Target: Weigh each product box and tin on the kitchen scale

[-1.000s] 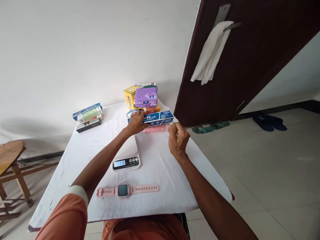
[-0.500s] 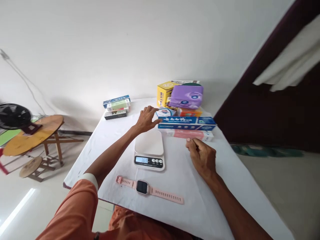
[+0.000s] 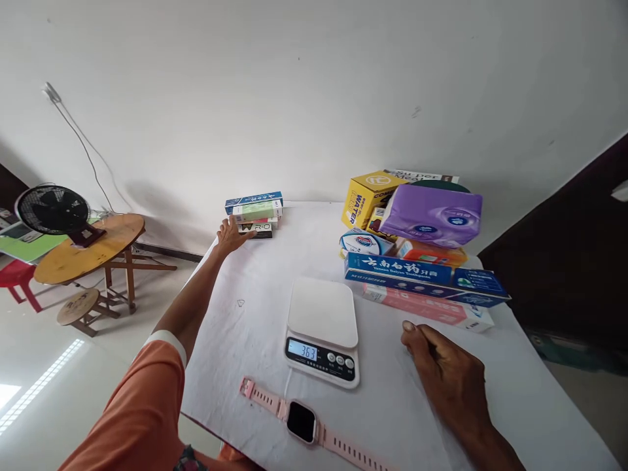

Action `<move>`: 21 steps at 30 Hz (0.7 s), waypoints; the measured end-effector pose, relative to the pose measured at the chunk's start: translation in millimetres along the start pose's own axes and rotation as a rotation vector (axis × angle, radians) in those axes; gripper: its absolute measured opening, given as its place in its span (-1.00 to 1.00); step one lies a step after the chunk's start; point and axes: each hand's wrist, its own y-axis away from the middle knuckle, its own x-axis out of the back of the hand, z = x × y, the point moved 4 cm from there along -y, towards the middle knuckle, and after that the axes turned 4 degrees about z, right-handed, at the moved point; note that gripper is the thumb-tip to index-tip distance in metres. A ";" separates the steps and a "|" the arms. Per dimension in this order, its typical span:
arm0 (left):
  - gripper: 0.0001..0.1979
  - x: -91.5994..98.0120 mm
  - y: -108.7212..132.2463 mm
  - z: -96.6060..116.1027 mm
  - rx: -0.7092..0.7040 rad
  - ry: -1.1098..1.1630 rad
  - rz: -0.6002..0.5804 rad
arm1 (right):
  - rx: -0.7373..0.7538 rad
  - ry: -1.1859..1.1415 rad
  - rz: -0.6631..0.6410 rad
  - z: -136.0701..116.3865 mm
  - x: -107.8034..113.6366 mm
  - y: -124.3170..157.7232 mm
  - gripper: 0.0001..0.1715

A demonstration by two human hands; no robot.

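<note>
My left hand [image 3: 232, 237] reaches to the far left of the table, fingers spread, at the near side of a small stack of boxes. Its thumb lies over a black-and-white box [image 3: 263, 231] at the bottom; whether it presses on it I cannot tell. Above that box are a light green box [image 3: 256, 210] and a blue toothpaste box [image 3: 255, 198]. My right hand [image 3: 449, 373] rests on the table as a loose fist, no object showing in it. Between my hands stands a white kitchen scale [image 3: 321, 311], its pan bare and its display reading 363. A pink-strapped smartwatch [image 3: 301, 422] lies in front.
At the right are a purple tissue pack [image 3: 432, 212], a yellow box [image 3: 366, 199], a long blue toothpaste box [image 3: 402, 271] and a pink box [image 3: 422, 306]. Left of the white-covered table, a black fan [image 3: 53, 209] stands on a round wooden table [image 3: 118, 237] beside a stool [image 3: 78, 306].
My left hand has moved left, from beside the blue toothpaste box behind the scale to the stack at the far left. The view has shifted; my right hand stays a fist.
</note>
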 end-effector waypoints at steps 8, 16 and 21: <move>-0.05 -11.4 13.5 -4.6 -0.029 -0.028 0.024 | -0.057 0.037 -0.010 2.7 -0.3 -3.3 -0.43; -0.17 6.2 15.9 3.9 0.028 -0.015 0.063 | -0.130 0.039 -0.015 18.5 1.6 -4.1 -0.44; -0.15 9.9 -5.2 20.8 -0.080 -0.005 0.060 | -0.187 0.020 -0.034 13.2 2.3 -5.3 -0.56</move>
